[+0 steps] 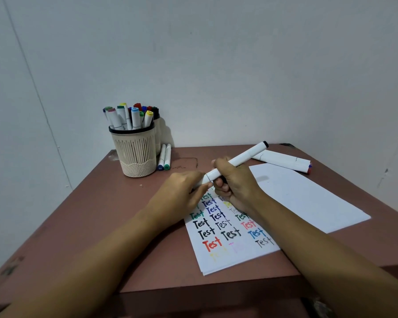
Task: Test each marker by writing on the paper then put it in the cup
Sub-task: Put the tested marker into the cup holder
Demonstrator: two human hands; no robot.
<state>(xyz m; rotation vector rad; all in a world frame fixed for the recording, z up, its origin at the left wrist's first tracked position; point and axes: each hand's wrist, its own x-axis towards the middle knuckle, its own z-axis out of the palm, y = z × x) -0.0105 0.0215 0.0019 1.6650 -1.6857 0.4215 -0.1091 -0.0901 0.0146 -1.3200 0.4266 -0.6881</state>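
My right hand (233,180) grips the barrel of a white marker (244,157) with a black end cap that points up and to the right. My left hand (184,189) pinches the marker's lower end, where its cap sits, just above the paper (230,255). The paper carries several rows of the word "Test" in black, green, blue, red, yellow and pink. A beige slotted cup (136,152) at the back left holds several capped markers. Two markers (164,157), with blue and green ends, lie beside the cup.
A blank white sheet (308,198) lies to the right of the written paper. Behind it, a few more white markers (283,160) lie near the back right corner. The brown table (101,214) stands in a corner against pale walls.
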